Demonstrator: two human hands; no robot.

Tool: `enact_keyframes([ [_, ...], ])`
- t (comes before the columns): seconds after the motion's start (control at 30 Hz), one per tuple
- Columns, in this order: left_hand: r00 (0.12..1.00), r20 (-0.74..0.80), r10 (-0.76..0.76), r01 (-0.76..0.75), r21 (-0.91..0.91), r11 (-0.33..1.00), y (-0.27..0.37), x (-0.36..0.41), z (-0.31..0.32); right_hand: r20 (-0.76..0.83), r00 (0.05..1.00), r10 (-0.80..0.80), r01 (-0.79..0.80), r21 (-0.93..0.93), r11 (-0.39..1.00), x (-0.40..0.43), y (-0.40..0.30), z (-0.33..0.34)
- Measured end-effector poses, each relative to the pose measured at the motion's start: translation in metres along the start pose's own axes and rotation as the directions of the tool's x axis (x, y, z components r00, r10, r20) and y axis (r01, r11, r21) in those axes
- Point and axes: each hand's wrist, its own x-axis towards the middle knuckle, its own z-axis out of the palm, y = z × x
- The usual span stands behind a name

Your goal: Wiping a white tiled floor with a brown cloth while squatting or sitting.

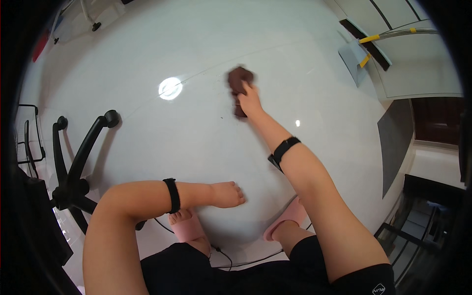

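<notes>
A dark brown cloth [240, 77] lies bunched on the glossy white floor [206, 140], its outline blurred. My right hand [250, 100] grips it, and part of the cloth shows on the near side of the fingers. Small dark specks dot the floor around it. My left hand [229, 194] is bent inward above the floor, its fingers curled in and no object visible in it; the palm side is hidden. Black straps circle both my forearms. Below my left wrist is a foot in a pink slipper [186, 226], with the other slipper [285, 217] farther right.
The black base of a swivel chair [86, 151] stands at left. A broom head [365, 44] and a grey dustpan [352, 61] rest against a white cabinet [413, 73]. Black cables [254, 262] run across the floor near my feet. A grey mat [396, 143] lies at right.
</notes>
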Motion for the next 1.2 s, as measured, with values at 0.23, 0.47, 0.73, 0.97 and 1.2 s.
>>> enact_keyframes([
  [0.23,0.998,-0.065,-0.018,0.018,0.007,1.0,-0.002,0.004,-0.014,0.038,0.998,0.057,-0.067,0.727,0.683,0.036,-0.071,-0.035],
  [0.47,0.992,0.0,-0.123,0.123,-0.043,0.992,-0.012,-0.013,-0.007,-0.123,0.955,0.271,-0.113,0.691,0.713,0.068,0.057,-0.181],
  [0.73,0.992,-0.082,-0.096,0.09,-0.074,0.993,-0.004,-0.027,0.027,-0.505,0.837,0.21,-0.48,-0.495,0.724,0.045,0.071,-0.073],
  [0.97,0.998,-0.016,-0.06,0.06,-0.015,0.998,-0.009,-0.005,-0.006,0.28,0.96,0.008,-0.185,0.614,0.768,0.037,-0.083,0.005],
  [1.2,0.989,-0.104,-0.105,0.107,0.015,0.994,-0.012,-0.007,-0.01,0.093,0.824,-0.559,0.52,0.266,0.811,-0.001,-0.167,-0.014],
])
